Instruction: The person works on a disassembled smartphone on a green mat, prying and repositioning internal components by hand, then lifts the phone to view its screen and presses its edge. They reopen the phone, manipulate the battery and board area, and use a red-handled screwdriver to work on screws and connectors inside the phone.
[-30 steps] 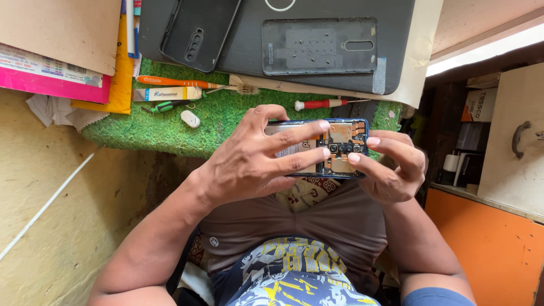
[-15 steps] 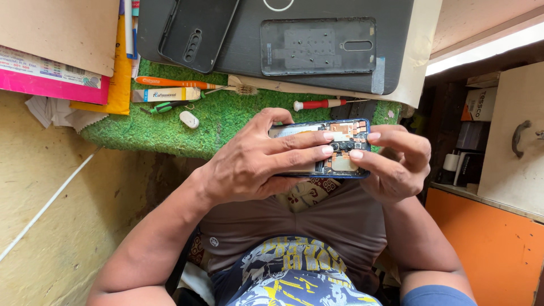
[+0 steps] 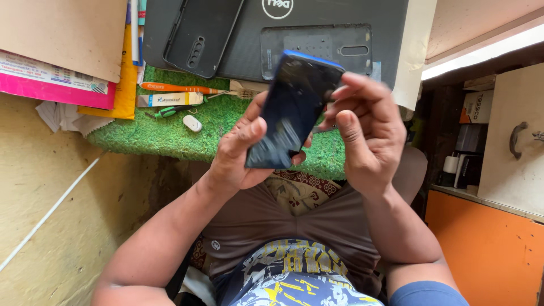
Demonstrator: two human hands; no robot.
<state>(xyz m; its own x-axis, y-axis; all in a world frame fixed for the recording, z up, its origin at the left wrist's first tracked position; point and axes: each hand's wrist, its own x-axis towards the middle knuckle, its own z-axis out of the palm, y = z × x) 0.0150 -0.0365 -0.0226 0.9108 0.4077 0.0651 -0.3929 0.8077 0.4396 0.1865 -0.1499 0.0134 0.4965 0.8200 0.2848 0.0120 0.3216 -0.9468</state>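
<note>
I hold a smartphone (image 3: 292,110) with a dark glossy screen and a blue rim, tilted up towards me over the green turf mat (image 3: 170,133). My left hand (image 3: 241,153) grips its lower end, thumb on the glass. My right hand (image 3: 365,133) pinches its upper right edge with the fingertips. The phone's back side is hidden from view.
On the mat lie an orange-handled screwdriver (image 3: 178,88), a small boxed tube (image 3: 169,100), a green tool (image 3: 165,112) and a white pebble-like bit (image 3: 192,123). Behind are a closed dark laptop (image 3: 317,22), a black phone case (image 3: 195,37), a grey back cover (image 3: 323,45). Orange cabinet (image 3: 487,249) right.
The phone was held flat with its open back and circuit boards showing; now it is flipped screen-side towards me and tilted upright, raised closer to the camera.
</note>
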